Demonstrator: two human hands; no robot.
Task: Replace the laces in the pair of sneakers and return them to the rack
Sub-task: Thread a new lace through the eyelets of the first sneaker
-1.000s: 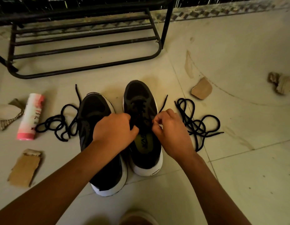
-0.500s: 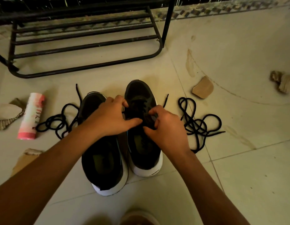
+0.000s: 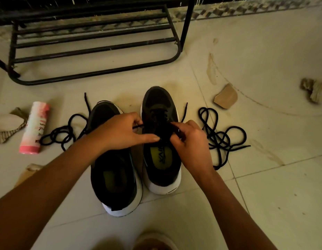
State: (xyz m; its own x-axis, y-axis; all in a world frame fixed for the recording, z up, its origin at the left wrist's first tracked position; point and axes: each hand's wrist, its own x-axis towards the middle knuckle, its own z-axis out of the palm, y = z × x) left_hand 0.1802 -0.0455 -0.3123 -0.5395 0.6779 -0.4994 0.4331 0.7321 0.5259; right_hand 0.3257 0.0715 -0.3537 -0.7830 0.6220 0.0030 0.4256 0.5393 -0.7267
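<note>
Sneakers (image 3: 138,168) sit side by side on the floor (image 3: 264,195) before the rack (image 3: 95,51), and you're early on: your left hand (image 3: 120,131) pinches a lace end (image 3: 137,126), the fingers of your right hand (image 3: 191,139) curl on the lace (image 3: 156,113) at the right sneaker (image 3: 161,159), two loose laces (image 3: 219,138) lie alongside, and racking remains.
</note>
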